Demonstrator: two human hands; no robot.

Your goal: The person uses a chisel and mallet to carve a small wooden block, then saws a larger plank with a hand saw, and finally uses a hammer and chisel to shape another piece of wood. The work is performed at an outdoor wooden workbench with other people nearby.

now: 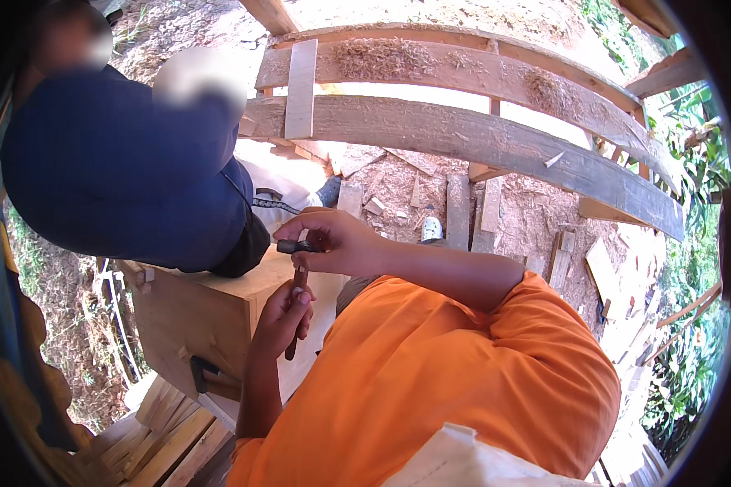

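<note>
In front of my orange shirt I hold a hammer (300, 280) with a dark metal head and a brown wooden handle. The fingers of my left hand (283, 315) are wrapped round the handle, whose lower end sticks out below them. My right hand (337, 239) is closed at the hammer's head, thumb and fingers on either side of it. Just beyond both hands is a wooden box (195, 312) with a flat top. A co-worker in dark navy clothing (130, 170) is on or against that box, bent over at the left.
Planks of a wooden workbench (430, 130), strewn with shavings, stretch across the far side. Boards and offcuts (457, 211) litter the ground beyond me. Stacked timber (170, 446) lies at the lower left. Green plants (690, 325) grow along the right.
</note>
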